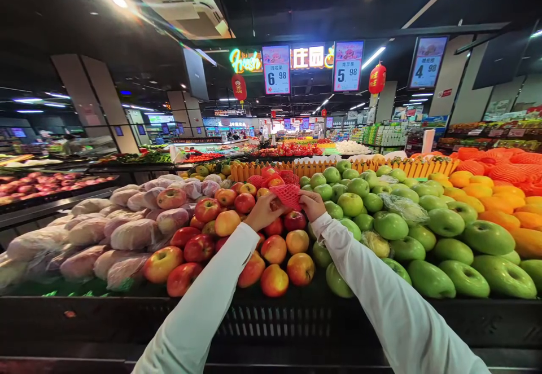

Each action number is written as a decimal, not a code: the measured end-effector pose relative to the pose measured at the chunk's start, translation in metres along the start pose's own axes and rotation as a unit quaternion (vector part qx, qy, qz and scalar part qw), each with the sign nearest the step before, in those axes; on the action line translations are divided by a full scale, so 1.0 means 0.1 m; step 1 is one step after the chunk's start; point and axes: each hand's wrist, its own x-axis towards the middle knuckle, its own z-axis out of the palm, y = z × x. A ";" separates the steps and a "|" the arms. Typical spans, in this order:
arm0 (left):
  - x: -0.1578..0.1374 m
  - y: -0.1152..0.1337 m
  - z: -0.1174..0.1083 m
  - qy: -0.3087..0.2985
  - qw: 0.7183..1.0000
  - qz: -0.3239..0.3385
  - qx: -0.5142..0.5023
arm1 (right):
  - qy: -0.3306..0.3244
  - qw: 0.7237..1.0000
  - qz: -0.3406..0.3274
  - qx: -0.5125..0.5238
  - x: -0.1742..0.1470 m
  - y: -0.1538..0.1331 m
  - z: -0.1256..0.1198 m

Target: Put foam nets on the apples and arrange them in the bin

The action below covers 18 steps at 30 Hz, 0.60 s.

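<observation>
Netting (288, 196) pinched by left hand (266, 211) and right hand (312, 205) looks flat; picking it up seems done, filling it not yet; apples (274, 249) below lie bare.

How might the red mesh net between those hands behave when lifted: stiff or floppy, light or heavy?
Probably floppy: the red mesh net looks thin and spread between the left hand and right hand. Likely light for its size, too, since its surface shows open netting.
</observation>
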 end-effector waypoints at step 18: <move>-0.02 -0.15 0.20 0.020 0.998 -0.053 0.037 | 0.083 0.983 -0.125 -0.105 0.01 -0.01 -0.02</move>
